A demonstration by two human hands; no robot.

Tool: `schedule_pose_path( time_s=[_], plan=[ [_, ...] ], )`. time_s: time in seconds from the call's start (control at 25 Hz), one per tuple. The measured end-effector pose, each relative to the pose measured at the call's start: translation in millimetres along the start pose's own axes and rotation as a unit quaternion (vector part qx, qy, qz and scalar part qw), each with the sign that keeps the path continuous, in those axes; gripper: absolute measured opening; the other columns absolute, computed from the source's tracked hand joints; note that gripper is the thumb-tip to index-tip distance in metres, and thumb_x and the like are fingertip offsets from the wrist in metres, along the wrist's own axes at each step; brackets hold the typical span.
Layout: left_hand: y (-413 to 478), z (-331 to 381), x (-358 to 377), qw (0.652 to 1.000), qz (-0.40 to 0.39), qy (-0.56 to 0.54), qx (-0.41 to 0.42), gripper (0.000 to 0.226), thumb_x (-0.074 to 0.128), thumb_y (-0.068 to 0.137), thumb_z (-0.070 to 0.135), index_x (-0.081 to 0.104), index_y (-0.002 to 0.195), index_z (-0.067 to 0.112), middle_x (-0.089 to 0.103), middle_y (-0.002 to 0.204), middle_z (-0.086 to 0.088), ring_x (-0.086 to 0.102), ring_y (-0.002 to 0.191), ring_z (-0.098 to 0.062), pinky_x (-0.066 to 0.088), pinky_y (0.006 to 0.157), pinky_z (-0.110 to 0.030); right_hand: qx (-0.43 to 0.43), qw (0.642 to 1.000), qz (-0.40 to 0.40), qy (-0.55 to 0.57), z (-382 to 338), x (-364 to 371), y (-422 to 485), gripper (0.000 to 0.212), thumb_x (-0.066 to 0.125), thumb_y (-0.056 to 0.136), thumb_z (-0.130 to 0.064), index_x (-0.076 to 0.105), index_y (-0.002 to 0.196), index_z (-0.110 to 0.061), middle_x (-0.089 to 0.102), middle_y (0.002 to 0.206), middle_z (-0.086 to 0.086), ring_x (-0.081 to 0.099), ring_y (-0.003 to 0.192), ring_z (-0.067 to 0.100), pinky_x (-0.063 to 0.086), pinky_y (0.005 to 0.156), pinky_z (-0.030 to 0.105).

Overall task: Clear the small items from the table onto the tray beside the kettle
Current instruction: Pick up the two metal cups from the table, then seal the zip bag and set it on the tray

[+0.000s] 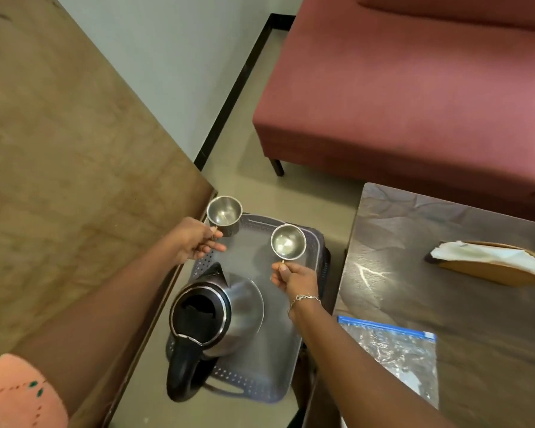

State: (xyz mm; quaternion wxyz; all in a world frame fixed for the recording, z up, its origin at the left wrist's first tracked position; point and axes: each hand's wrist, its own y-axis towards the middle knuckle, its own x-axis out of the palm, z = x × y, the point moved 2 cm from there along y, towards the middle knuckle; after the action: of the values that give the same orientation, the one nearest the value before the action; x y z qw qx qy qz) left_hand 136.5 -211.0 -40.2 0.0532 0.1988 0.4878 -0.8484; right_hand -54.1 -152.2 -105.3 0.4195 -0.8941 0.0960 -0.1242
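Right now we've got a small steel cup in each hand. Our left hand (195, 242) pinches the handle of the left cup (224, 213) btwn thumb and curled fingers. That cup is upright, mouth up, just beyond the knuckles, at the far-left corner of the tray (272, 350). Our right hand (294, 278) pinches the thin handle of the right cup (288, 242) w/ thumb and forefinger, other fingers curled in. This cup is upright too, just ahead of the fingertips, over the far part of the tray. We can't tell whether either cup touches the tray or hangs just above it. The grey tray w/ perforated rim lies below and btwn the two hands. The kettle (238, 307) stands on it nearer to us, btwn our forearms, black handle towards us, spout towards the left hand. A bracelet (305, 298) sits on the right wrist. Right of the right hand is the dark table (445, 304), w/ a clear zip bag (393, 350) beside the right forearm and a wooden tissue holder (488, 264) farther right. Beyond both hands stands a red sofa (414, 103).
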Motion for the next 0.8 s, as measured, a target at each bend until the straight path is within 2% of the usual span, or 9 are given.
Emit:
schedule_pose_path(
  time_s=[0.12, 0.2, 0.28, 0.36, 0.44, 0.56, 0.6, 0.68, 0.8],
  plan=[
    [29.7, -24.1, -5.2, 0.999, -0.008, 0.005, -0.031, 0.028, 0.038, 0.097, 0.01, 0.056, 0.076, 0.01, 0.068, 0.053, -0.004, 0.041, 0.029, -0.003, 0.028, 0.031, -0.011, 0.023, 0.999, 0.005, -0.021, 16.6, 22.7, 21.8, 0.029, 0.049, 0.089, 0.005, 0.062, 0.066, -0.007, 0.056, 0.063, 0.004, 0.049, 0.056, 0.013, 0.048, 0.057, 0.016],
    [47.2, -36.2, -3.6, 0.999, -0.009, -0.005, -0.037, 0.028, 0.039, 0.097, 0.011, 0.056, 0.075, 0.009, 0.066, 0.046, -0.002, 0.039, 0.025, -0.002, 0.025, 0.029, -0.009, 0.041, 0.999, 0.005, -0.035, 26.1, 35.1, 34.2, 0.034, 0.049, 0.09, 0.004, 0.059, 0.061, -0.011, 0.056, 0.064, 0.002, 0.048, 0.055, 0.012, 0.048, 0.05, 0.011],
    [61.3, -43.3, 0.0, 0.999, -0.003, -0.018, -0.034, 0.027, 0.04, 0.096, 0.009, 0.056, 0.074, 0.008, 0.064, 0.042, -0.001, 0.036, 0.023, -0.002, 0.022, 0.028, -0.009, 0.055, 0.998, 0.007, -0.04, 32.6, 43.4, 47.0, 0.03, 0.048, 0.09, 0.004, 0.06, 0.064, -0.006, 0.057, 0.065, 0.001, 0.047, 0.055, 0.012, 0.047, 0.048, 0.009],
    [72.3, -47.2, 3.3, 0.999, 0.002, -0.03, -0.026, 0.027, 0.041, 0.096, 0.007, 0.056, 0.073, 0.007, 0.064, 0.041, -0.001, 0.034, 0.023, -0.002, 0.02, 0.028, -0.01, 0.058, 0.997, 0.01, -0.045, 34.2, 50.3, 57.6, 0.019, 0.048, 0.09, 0.005, 0.064, 0.08, 0.004, 0.057, 0.067, 0.001, 0.047, 0.056, 0.011, 0.046, 0.046, 0.008],
    [82.0, -50.6, 6.1, 0.999, 0.003, -0.037, -0.021, 0.028, 0.042, 0.096, 0.007, 0.056, 0.072, 0.007, 0.064, 0.041, -0.001, 0.033, 0.023, -0.002, 0.02, 0.027, -0.01, 0.055, 0.997, 0.013, -0.05, 35.9, 56.7, 67.4, 0.016, 0.048, 0.09, 0.006, 0.064, 0.09, 0.007, 0.057, 0.067, 0.001, 0.048, 0.058, 0.01, 0.046, 0.046, 0.008],
    [89.8, -53.8, 10.7, 0.999, -0.01, -0.036, -0.029, 0.03, 0.041, 0.096, 0.009, 0.056, 0.071, 0.007, 0.064, 0.042, -0.003, 0.032, 0.023, -0.002, 0.019, 0.027, -0.01, 0.064, 0.996, 0.02, -0.055, 40.9, 62.7, 78.8, 0.019, 0.05, 0.088, 0.006, 0.062, 0.075, 0.0, 0.057, 0.067, 0.0, 0.051, 0.059, 0.008, 0.047, 0.047, 0.009],
    [91.1, -54.0, 11.8, 0.999, -0.016, -0.033, -0.035, 0.03, 0.041, 0.096, 0.009, 0.056, 0.071, 0.007, 0.065, 0.047, -0.006, 0.032, 0.024, -0.002, 0.019, 0.028, -0.01, 0.069, 0.996, 0.022, -0.061, 42.7, 63.7, 80.8, 0.021, 0.05, 0.088, 0.006, 0.06, 0.071, -0.002, 0.057, 0.066, 0.0, 0.051, 0.059, 0.008, 0.047, 0.047, 0.009],
    [93.8, -55.0, 13.2, 0.998, -0.025, -0.021, -0.045, 0.031, 0.039, 0.097, 0.01, 0.057, 0.071, 0.007, 0.064, 0.062, -0.011, 0.034, 0.03, -0.005, 0.02, 0.029, -0.011, 0.077, 0.994, 0.026, -0.072, 48.6, 64.4, 85.0, 0.017, 0.051, 0.087, 0.005, 0.062, 0.076, -0.001, 0.057, 0.065, 0.0, 0.051, 0.059, 0.007, 0.047, 0.049, 0.01],
    [98.1, -56.4, 15.4, 0.998, -0.029, -0.012, -0.047, 0.032, 0.038, 0.098, 0.012, 0.056, 0.073, 0.008, 0.061, 0.074, -0.011, 0.033, 0.045, -0.011, 0.022, 0.03, -0.012, 0.078, 0.994, 0.028, -0.077, 56.3, 67.1, 90.1, 0.013, 0.053, 0.086, 0.007, 0.065, 0.088, 0.009, 0.058, 0.066, -0.001, 0.051, 0.06, 0.007, 0.047, 0.049, 0.009]
  ],
)
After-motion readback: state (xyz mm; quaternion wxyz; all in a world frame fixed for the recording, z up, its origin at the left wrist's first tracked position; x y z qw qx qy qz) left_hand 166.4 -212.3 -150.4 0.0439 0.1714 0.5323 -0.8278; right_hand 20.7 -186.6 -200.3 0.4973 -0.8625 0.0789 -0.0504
